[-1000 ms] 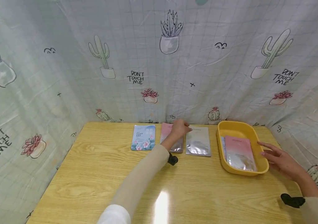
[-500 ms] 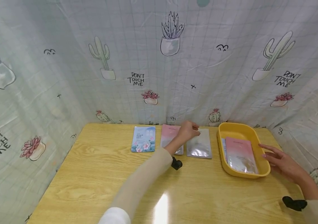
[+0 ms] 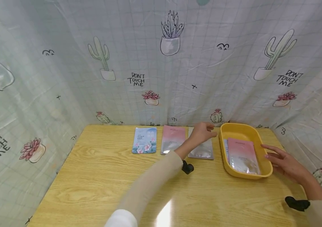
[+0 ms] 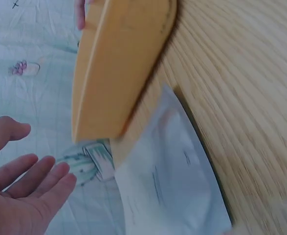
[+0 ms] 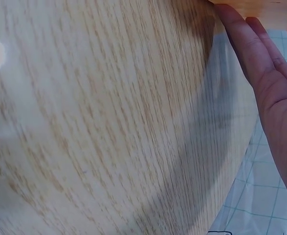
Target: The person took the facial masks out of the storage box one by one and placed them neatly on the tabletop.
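Left hand (image 3: 204, 131) has travelled right along the far row, off the pink sachet (image 3: 173, 142) and over the silver sachet (image 3: 202, 150); right hand (image 3: 284, 162) hasn't budged from the tray side

Progress, as I read it: two sachets already lie in the yellow tray (image 3: 264, 171) at far right, a pink-to-silver one (image 3: 242, 155) on top and a bluish edge showing under it. Three are still out on the table (image 3: 98, 183) in a row at the far edge: blue floral sachet (image 3: 145, 140), pink one, silver one nearest the tray. So less than half seems done

Grip: left hand's fingers are loosely spread, palm open in the wrist view, holding nothing, hovering above the silver sachet's far end. Right hand's fingers are straight, tips against the tray's outer right wall

Materials: sachets flat, rectangular, glossy foil with sealed edges, the silver one slightly puffed. Tray is smooth matte plastic, oblong, rounded corners, sloped walls. Table is pale wood-grain laminate with glare. Backdrop is a wrinkled cactus-print sheet (image 3: 64, 63)
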`<state>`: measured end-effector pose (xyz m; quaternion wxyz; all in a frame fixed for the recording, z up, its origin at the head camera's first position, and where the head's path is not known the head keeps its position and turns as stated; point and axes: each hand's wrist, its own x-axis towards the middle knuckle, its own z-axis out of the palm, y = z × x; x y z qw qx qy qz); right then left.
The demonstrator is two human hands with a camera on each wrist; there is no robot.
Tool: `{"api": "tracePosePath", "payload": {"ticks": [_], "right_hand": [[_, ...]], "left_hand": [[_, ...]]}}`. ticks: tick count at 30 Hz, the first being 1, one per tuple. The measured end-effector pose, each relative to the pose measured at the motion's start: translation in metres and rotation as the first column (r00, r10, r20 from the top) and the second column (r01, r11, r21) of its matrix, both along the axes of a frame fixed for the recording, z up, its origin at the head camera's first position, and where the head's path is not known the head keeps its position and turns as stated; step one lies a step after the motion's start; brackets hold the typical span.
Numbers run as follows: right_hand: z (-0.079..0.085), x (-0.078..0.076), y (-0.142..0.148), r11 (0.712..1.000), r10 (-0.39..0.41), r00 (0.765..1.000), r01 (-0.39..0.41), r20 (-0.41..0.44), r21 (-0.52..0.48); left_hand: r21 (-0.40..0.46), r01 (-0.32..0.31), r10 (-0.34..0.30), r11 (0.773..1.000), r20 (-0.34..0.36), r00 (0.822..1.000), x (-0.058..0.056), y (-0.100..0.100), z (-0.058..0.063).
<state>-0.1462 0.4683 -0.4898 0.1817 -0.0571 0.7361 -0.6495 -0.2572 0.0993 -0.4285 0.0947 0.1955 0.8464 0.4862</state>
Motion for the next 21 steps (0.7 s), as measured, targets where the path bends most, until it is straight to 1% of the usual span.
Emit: {"api": "tracePosePath", "payload": {"ticks": [4, 8, 13, 15, 17, 21], "right_hand": [[0.0, -0.001, 0.0, 1.0, 0.002, 1.0, -0.002, 0.008, -0.009], [0.0, -0.001, 0.001, 0.999, 0.012, 1.0, -0.012, 0.006, -0.045], [0.003, -0.001, 0.001, 0.997, 0.02, 1.0, -0.02, 0.005, -0.072], [0.004, -0.001, 0.0, 0.997, 0.021, 1.0, -0.02, 0.013, -0.079], [0.004, -0.001, 0.0, 0.996, 0.02, 0.999, -0.017, 0.026, -0.084], [0.005, 0.0, -0.002, 0.997, 0.007, 0.998, -0.002, 0.057, -0.082]], "left_hand": [[0.032, 0.026, -0.026, 0.999, -0.026, 0.999, 0.005, 0.012, 0.002], [0.073, 0.046, -0.045, 0.996, -0.021, 0.999, 0.01, 0.025, 0.004], [0.077, 0.062, -0.059, 0.995, -0.037, 0.998, 0.015, 0.043, 0.006], [0.052, 0.066, -0.064, 0.996, -0.044, 0.997, 0.017, 0.048, 0.008], [0.007, 0.073, -0.072, 0.997, -0.049, 0.996, 0.018, 0.054, 0.009], [-0.121, 0.089, -0.098, 0.989, -0.066, 0.993, 0.017, 0.064, 0.011]]}}
